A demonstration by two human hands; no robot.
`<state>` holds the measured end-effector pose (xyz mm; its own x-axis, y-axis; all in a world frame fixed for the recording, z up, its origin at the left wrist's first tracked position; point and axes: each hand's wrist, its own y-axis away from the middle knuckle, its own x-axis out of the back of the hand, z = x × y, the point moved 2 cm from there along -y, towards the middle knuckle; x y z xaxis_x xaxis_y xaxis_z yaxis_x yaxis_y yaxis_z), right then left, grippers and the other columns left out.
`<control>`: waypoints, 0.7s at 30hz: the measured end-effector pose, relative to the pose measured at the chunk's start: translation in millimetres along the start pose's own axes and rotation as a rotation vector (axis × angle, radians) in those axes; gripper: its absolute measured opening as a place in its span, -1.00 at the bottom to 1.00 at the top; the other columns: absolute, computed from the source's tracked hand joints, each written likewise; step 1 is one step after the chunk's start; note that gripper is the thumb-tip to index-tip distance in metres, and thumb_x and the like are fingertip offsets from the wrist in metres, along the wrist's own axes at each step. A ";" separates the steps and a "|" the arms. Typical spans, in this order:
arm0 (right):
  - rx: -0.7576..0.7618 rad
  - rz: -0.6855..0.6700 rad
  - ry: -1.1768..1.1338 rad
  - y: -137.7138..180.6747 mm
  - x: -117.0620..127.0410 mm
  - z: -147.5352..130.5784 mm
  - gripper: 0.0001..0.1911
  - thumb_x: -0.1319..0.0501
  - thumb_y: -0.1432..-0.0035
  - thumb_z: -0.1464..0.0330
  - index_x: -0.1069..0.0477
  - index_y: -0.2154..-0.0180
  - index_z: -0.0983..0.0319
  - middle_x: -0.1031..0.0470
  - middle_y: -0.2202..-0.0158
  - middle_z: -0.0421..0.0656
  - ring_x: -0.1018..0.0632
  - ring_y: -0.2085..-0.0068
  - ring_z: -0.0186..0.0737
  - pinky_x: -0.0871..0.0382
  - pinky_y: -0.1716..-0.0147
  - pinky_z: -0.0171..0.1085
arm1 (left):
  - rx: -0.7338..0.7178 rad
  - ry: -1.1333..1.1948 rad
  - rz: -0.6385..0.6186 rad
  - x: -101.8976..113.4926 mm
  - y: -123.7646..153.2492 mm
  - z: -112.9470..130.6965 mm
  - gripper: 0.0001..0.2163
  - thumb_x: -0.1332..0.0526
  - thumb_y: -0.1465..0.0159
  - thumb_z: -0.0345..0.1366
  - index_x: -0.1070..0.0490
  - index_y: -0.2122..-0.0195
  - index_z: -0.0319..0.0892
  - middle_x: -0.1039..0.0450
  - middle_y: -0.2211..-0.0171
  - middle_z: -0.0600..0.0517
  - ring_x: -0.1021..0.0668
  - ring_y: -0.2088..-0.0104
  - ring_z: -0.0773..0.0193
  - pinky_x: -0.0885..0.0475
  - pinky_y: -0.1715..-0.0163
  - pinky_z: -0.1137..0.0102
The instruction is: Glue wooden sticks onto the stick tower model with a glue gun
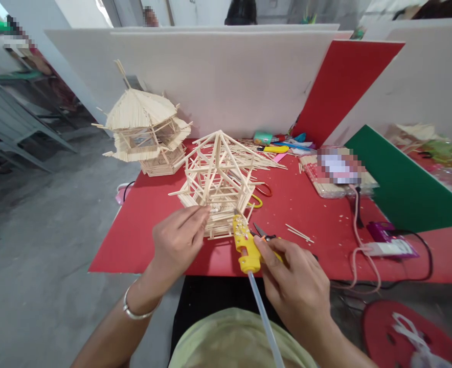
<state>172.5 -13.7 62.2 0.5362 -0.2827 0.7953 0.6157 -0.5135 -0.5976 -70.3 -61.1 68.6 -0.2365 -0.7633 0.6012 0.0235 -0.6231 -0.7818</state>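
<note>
My right hand (300, 273) grips a yellow hot glue gun (248, 245), its nozzle pointing away at the near side of an open stick-frame pavilion model (220, 179). A long clear glue stick (264, 317) trails from the gun's rear. At the model's lower left front, my left hand (182, 237) is closed in a pinch, fingertips touching or very near the frame; whatever lies between them is too small to make out. Just beyond the gun lies a dark-bladed cutting tool (261, 231), partly hidden by my right hand. Scissors handles (264, 190) show beside the model.
A roofed stick pavilion (143, 133) stands at the table's left back. Loose sticks (266, 159) and a yellow cutter (275, 149) lie behind the model. To the right are bundled sticks (318, 179), a green board (406, 186) and a power strip (389, 249) with cables. White panels (226, 76) wall the back.
</note>
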 end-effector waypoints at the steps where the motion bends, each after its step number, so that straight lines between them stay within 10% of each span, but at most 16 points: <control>1: 0.002 0.003 0.001 0.1 -0.1 -0.2 -0.52 -0.21 -0.21 0.52 -0.39 -0.16 0.20 -0.49 0.12 -0.06 -0.48 0.17 -0.17 -0.31 0.18 -0.21 | 0.005 0.003 0.001 0.1 0.8 -0.5 -0.77 -0.26 -0.28 -0.46 -0.55 0.06 -0.13 -0.66 0.16 -0.01 -0.67 0.20 0.24 -0.57 0.14 0.36; 21: -0.234 0.061 -0.248 4.1 -10.0 15.7 -0.56 -0.20 -0.24 0.44 -0.41 -0.15 0.12 -0.52 0.09 -0.12 -0.60 0.15 -0.28 -0.48 0.16 -0.36 | -0.002 0.081 0.087 4.2 2.9 3.0 -0.73 -0.31 -0.24 -0.50 -0.52 0.04 -0.15 -0.65 0.18 -0.04 -0.67 0.21 0.24 -0.59 0.15 0.37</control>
<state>178.7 -0.3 50.1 0.7097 -0.1279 0.6928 0.4443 -0.6819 -0.5810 -68.4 -66.7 69.4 -0.3113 -0.7983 0.5155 0.0460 -0.5545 -0.8309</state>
